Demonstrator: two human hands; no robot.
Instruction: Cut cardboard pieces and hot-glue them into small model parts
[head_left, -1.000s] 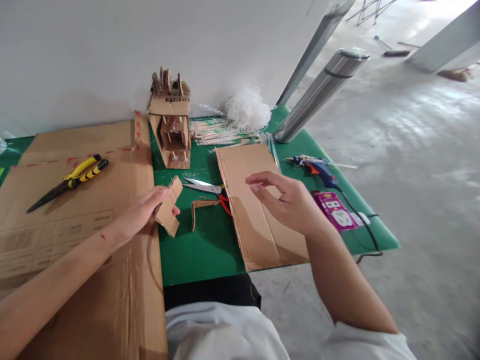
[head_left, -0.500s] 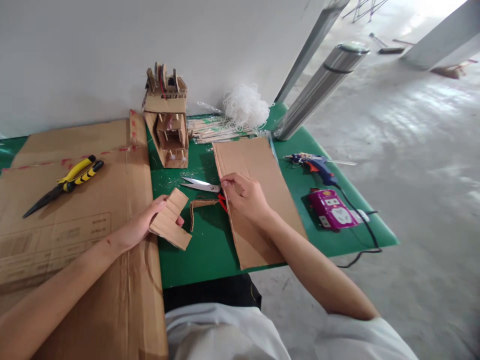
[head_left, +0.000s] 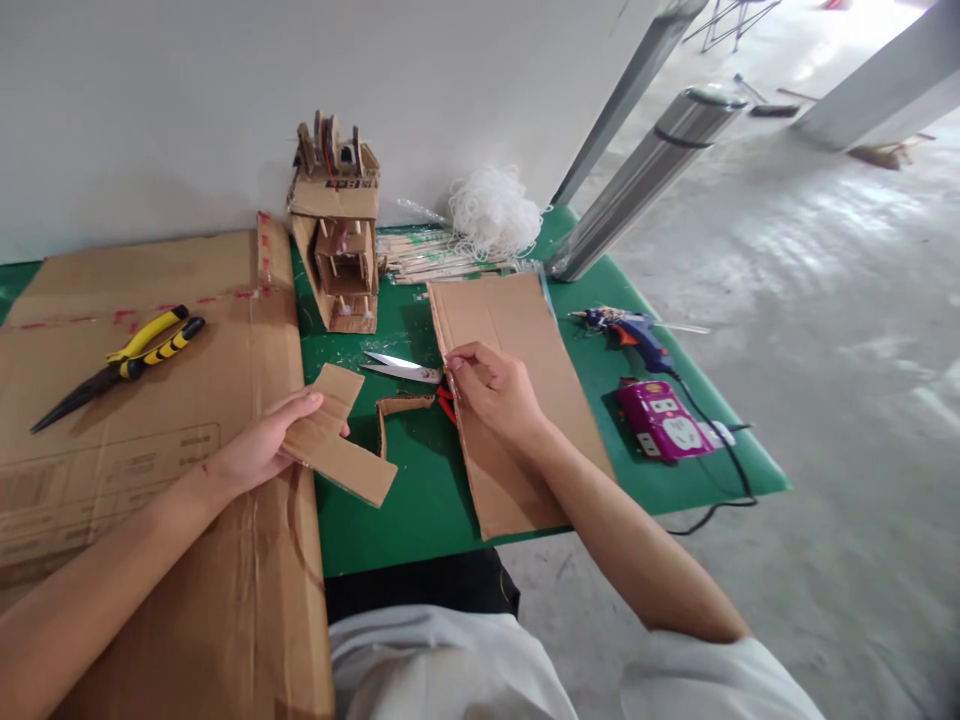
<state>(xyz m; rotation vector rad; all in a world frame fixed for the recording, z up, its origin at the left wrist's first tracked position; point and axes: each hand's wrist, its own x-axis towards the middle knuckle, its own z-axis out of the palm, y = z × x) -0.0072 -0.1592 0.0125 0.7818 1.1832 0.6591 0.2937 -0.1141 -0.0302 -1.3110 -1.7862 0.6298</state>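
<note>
My left hand [head_left: 262, 445] holds an L-shaped cardboard piece [head_left: 341, 455], thumb on top, over the edge of the large cardboard. My right hand [head_left: 495, 388] is closed in a pinch at the left edge of a flat cardboard sheet [head_left: 525, 320]; what its fingertips grip is too small to make out. Scissors [head_left: 401, 368] lie with blades parted, their red handles partly under the sheet and close to my right hand. Between the hands, a thin bent cardboard strip [head_left: 405, 404] rests on the green table [head_left: 397, 540].
Yellow-black pliers [head_left: 131, 360] lie on large cardboard [head_left: 172, 540]. Behind stand a cardboard structure [head_left: 337, 230], wooden sticks [head_left: 435, 258] and white bands [head_left: 495, 212]. At right are a metal cylinder [head_left: 645, 185], glue gun [head_left: 630, 335] and purple power socket [head_left: 664, 420] with a cord.
The L-shaped piece in my left hand has turned flatter, showing more of its face, and shifted slightly left. My right hand stays in nearly the same place. The view has shifted slightly.
</note>
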